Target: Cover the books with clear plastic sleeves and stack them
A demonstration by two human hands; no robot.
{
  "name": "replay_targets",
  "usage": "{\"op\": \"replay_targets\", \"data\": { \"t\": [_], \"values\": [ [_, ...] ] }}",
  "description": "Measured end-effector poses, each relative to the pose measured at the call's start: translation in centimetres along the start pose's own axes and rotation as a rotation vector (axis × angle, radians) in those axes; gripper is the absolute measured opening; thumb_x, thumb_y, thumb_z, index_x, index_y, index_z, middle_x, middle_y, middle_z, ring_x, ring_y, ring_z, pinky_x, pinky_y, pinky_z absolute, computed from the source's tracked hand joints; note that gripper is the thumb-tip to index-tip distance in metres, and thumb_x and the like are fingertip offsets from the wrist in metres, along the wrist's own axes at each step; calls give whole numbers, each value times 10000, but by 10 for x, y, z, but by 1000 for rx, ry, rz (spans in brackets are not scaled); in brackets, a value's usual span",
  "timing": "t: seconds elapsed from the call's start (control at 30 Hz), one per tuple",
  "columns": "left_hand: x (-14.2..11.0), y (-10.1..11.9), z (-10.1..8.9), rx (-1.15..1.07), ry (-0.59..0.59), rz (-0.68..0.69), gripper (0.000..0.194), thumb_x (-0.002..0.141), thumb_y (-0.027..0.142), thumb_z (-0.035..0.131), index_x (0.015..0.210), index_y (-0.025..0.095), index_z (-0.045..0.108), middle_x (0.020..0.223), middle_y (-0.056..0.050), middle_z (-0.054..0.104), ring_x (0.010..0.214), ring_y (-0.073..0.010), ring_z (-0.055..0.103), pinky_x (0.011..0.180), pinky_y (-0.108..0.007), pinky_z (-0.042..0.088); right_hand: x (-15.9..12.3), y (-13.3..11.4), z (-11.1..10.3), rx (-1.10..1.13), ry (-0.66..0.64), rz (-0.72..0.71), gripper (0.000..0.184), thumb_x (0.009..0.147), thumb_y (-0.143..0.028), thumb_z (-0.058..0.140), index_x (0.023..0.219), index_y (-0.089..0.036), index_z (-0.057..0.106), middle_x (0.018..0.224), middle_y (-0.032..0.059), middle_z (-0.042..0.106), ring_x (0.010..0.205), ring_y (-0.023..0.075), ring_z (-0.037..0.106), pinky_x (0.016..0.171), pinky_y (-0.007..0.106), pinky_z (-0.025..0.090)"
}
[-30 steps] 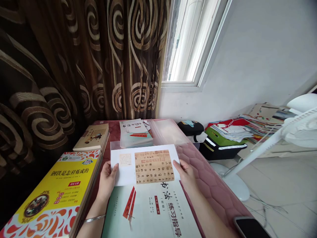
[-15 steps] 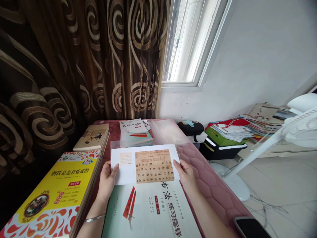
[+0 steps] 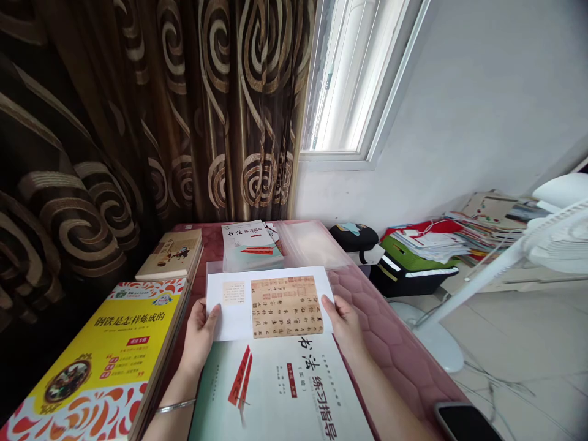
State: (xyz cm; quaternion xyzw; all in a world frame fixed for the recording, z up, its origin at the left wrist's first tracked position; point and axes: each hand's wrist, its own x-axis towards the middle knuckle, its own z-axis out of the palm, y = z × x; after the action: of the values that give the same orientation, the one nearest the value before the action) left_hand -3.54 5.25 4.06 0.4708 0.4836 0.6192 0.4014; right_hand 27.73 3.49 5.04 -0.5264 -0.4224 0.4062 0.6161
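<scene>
Currently I log the left hand (image 3: 198, 337) and right hand (image 3: 345, 324) well apart, each pinching one side of a printed sheet (image 3: 234, 321), which sits over a calligraphy book (image 3: 280, 392) on the worktop (image 3: 395, 349). Step in hand: holding the sheet; shifting it calls for both hands evenly. Count: two hands, one sheet, four books, one plastic sleeve (image 3: 312, 244).

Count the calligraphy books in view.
2: the near calligraphy book lies under the white sheet; the far calligraphy book lies beyond that sheet. More could be hidden.
</scene>
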Motion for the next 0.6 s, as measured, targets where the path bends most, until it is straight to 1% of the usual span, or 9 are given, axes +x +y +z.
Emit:
{"op": "replay_targets", "data": {
  "t": [0.13,0.23,0.4,0.6],
  "values": [
    [-3,6,1,2,-7,-28,398,707,497,736,924,211,565,906,-25,689,823,-185,625,749,-285,492,-1,0,0,35,-14,21,437,706,-624,706,789,-201,631,693,12,649,623,192,551,544,278,440],
    [-3,6,1,-13,-15,-42,410,699,497,743,930,215,555,907,-23,689,811,-184,630,744,-284,495,0,1,-1,26,-15,9,440,709,-628,700,740,-196,618,668,14,628,603,183,531,523,272,419],
    [-1,6,2,-35,-16,-41,422,691,502,752,923,217,546,892,-22,687,821,-183,634,753,-281,495,1,1,-1,-35,6,-22,478,698,-660,686,649,-203,553,609,0,567,564,159,476,485,256,373],
    [-3,8,4,-25,-4,-39,433,685,519,753,918,214,553,891,-25,689,822,-183,637,754,-278,496,1,1,0,-61,29,-29,501,687,-682,682,641,-203,543,603,-5,563,563,155,473,483,251,376]
  ]
}}
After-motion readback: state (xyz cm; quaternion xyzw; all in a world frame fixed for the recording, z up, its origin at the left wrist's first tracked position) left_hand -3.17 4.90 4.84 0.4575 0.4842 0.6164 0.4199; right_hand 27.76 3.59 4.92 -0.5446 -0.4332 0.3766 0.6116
